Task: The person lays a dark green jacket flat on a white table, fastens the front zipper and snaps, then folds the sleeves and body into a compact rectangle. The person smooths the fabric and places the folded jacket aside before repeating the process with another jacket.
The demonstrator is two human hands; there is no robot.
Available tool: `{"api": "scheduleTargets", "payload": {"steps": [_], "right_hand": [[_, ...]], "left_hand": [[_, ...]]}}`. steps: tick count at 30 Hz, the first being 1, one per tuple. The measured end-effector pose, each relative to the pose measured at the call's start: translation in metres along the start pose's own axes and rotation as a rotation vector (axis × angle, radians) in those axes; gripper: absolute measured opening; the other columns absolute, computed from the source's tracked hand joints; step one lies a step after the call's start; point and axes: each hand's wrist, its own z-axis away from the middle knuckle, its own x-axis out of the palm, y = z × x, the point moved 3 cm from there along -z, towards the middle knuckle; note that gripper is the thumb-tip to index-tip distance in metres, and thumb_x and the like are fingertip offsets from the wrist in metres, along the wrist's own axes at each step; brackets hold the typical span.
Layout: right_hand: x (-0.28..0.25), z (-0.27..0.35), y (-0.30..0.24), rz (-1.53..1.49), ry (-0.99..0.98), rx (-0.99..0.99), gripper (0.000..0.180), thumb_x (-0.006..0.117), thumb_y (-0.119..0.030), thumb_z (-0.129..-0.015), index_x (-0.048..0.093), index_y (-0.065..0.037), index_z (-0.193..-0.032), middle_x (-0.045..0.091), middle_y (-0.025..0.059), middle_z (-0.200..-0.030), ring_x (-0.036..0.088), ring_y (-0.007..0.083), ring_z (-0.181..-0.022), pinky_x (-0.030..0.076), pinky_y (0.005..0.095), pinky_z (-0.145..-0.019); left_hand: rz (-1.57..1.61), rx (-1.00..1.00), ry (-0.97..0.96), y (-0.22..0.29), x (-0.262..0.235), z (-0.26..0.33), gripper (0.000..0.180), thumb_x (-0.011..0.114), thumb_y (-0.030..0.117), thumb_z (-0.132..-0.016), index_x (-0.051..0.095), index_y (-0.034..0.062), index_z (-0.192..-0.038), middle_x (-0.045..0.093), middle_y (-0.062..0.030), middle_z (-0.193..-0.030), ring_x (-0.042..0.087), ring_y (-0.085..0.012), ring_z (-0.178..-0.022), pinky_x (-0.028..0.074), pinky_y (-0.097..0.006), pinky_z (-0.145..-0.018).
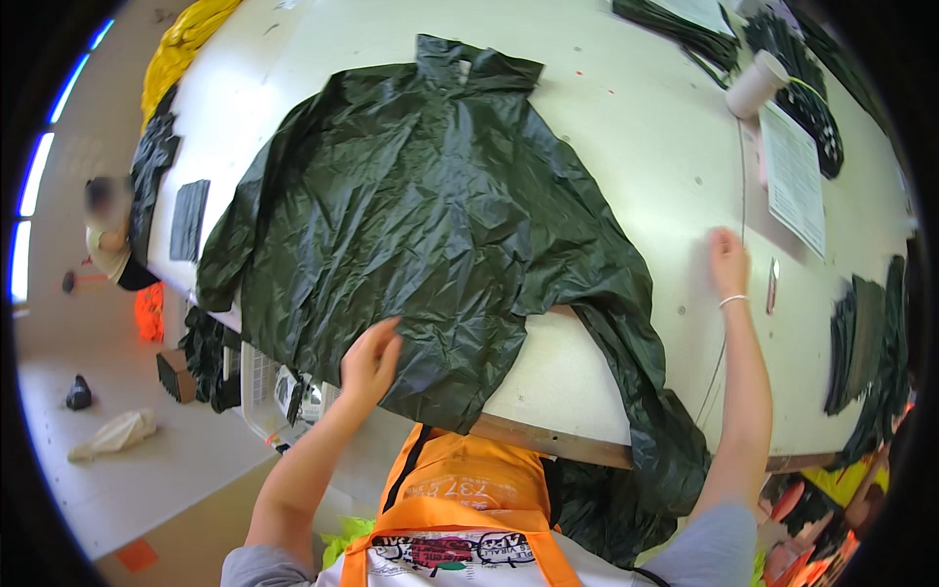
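Note:
A dark green, shiny raincoat (430,215) lies spread on the white table, collar at the far end, one sleeve out to the left. Its right sleeve (636,372) hangs over the near edge. My left hand (372,362) is over the lower left part of the coat, near the hem, fingers loosely bent and a little apart. Right of the coat, my right hand (729,262) is over the table, its fingers curled in with nothing visible in them. A small slim metal tool (773,285) lies just right of it.
A cone of pale thread (757,84) and a printed sheet (792,178) are at the right. Dark bundles (853,342) lie along the right edge, folded dark fabric (189,220) at the left. Yellow fabric (181,49) lies far left. A person (110,235) is beyond the left edge.

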Motion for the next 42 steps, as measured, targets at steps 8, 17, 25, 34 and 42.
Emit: {"api": "scheduleTargets", "payload": {"steps": [8,17,25,34,42], "right_hand": [[0.097,0.181,-0.248,-0.710,-0.726,-0.343,0.038,0.053,-0.015,-0.088,0.052,0.006,-0.120,0.063,0.0188,-0.107,0.060,0.0243,-0.099,0.046,0.0325,-0.085],[0.179,0.230,-0.212,-1.120,-0.303,0.102,0.028,0.051,-0.018,-0.093,0.058,0.002,-0.111,0.065,0.0065,-0.084,0.061,0.0127,-0.075,0.050,0.0262,-0.068],[0.130,0.404,-0.202,-0.685,-0.210,0.322,0.031,0.052,-0.019,-0.092,0.055,0.002,-0.114,0.063,0.0080,-0.092,0.059,0.0145,-0.083,0.048,0.0275,-0.074],[-0.074,0.575,-0.226,-0.207,0.111,0.438,0.035,0.054,-0.020,-0.090,0.052,0.002,-0.118,0.060,0.0098,-0.100,0.057,0.0165,-0.091,0.046,0.0290,-0.080],[-0.244,0.599,-0.348,0.063,0.312,0.292,0.040,0.055,-0.021,-0.089,0.049,0.002,-0.122,0.058,0.0114,-0.107,0.055,0.0183,-0.099,0.044,0.0303,-0.085]], "left_hand": [[0.216,-0.219,-0.462,0.146,0.071,-0.128,0.053,0.067,0.036,-0.077,0.055,-0.0062,-0.108,0.062,-0.0111,-0.087,0.055,-0.0167,-0.074,0.045,-0.030,-0.066],[0.478,0.056,-0.563,0.150,-0.146,0.050,0.017,0.055,0.005,-0.064,0.060,-0.0014,-0.079,0.056,-0.0005,-0.060,0.046,-0.0096,-0.045,0.036,-0.027,-0.041],[0.546,1.020,-0.940,0.086,-0.334,0.162,0.035,0.073,0.029,-0.077,0.051,0.0039,-0.064,0.052,-0.0076,-0.055,0.049,-0.0209,-0.040,0.037,-0.031,-0.036],[0.127,1.015,-0.204,0.047,-0.340,0.135,0.019,0.067,0.008,-0.062,0.061,0.0004,-0.078,0.061,-0.0103,-0.074,0.060,-0.0224,-0.063,0.045,-0.031,-0.055],[0.035,1.389,-0.031,0.030,-0.321,0.170,0.033,0.062,0.013,-0.054,0.061,-0.0005,-0.085,0.060,-0.0107,-0.076,0.060,-0.0213,-0.062,0.050,-0.029,-0.052]]}}
